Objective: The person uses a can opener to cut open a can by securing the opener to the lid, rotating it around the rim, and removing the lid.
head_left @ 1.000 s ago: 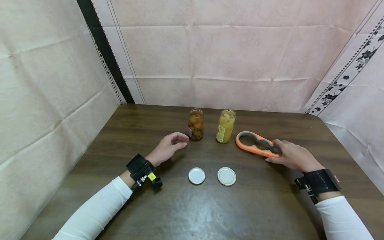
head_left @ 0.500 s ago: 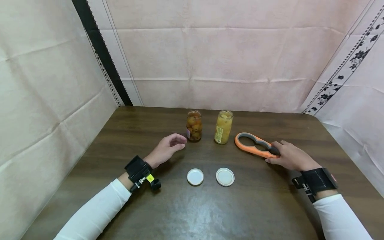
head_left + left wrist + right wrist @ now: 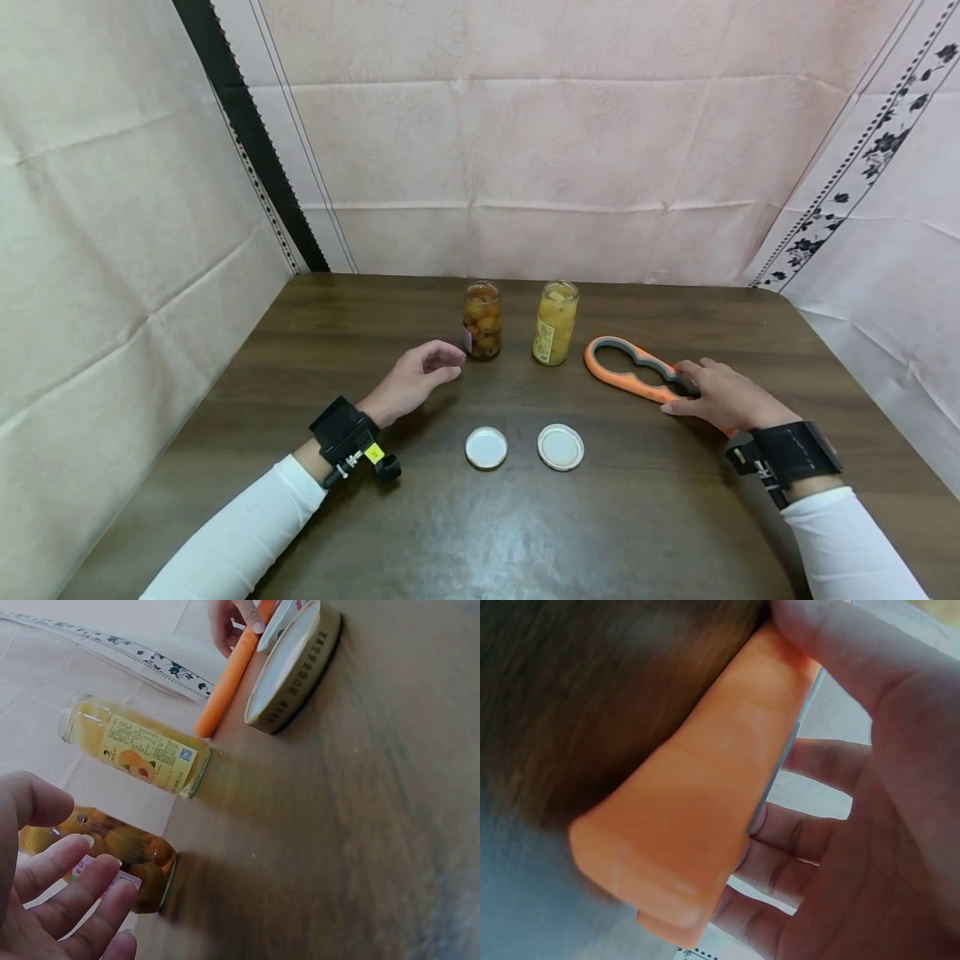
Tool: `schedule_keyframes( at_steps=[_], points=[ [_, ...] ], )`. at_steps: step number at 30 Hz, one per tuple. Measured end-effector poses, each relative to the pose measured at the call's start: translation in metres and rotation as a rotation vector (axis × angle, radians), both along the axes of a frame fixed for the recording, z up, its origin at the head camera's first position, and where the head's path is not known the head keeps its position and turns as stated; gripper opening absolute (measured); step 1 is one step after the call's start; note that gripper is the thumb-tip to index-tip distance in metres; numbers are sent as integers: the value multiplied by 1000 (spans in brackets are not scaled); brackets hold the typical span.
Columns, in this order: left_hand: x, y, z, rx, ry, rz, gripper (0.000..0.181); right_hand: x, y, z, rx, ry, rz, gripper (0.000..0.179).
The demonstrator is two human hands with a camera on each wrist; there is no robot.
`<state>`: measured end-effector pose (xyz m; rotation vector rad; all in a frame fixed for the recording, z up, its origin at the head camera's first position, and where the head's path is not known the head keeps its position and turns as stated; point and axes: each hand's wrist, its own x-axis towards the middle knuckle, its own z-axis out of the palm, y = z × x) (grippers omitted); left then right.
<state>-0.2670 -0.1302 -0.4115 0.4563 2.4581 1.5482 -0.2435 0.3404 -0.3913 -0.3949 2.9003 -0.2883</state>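
Observation:
My right hand point(image 3: 727, 396) holds an orange and grey jar opener point(image 3: 626, 382) on the table. In the right wrist view its thumb lies on one side of the orange handle point(image 3: 705, 787) and the fingers on the other. My left hand point(image 3: 415, 381), fingers loosely bent and holding nothing, is just left of a lidless glass jar of brown round fruit point(image 3: 482, 321). A second lidless jar, of yellow fruit point(image 3: 555, 325), stands to its right, with a fruit label point(image 3: 142, 754) seen in the left wrist view. Both jars are upright.
Two white jar lids, a left one point(image 3: 486, 448) and a right one point(image 3: 560, 447), lie on the brown wooden table point(image 3: 480, 533) in front of the jars. Pale cloth point(image 3: 487, 150) hangs behind the table and along both sides.
The head view has shifted slightly, so everything sits a little lower and further left. A bit of orange handle now shows by the right wrist. The left hand keeps its place beside the brown-fruit jar.

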Motion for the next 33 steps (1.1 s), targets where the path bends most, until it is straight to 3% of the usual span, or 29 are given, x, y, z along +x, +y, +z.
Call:
schedule_keyframes(
  at_steps=[14,21,33],
  points=[
    [4,1,7,-149,177,-83,39,-1,-3,1,-21,7,-28,78],
    [7,3,12,-246,251,-100,43,2,-17,8,-47,141,11,55],
    [9,3,16,-318,338,-138,45,12,-46,24,-78,281,95,47]
  ],
)
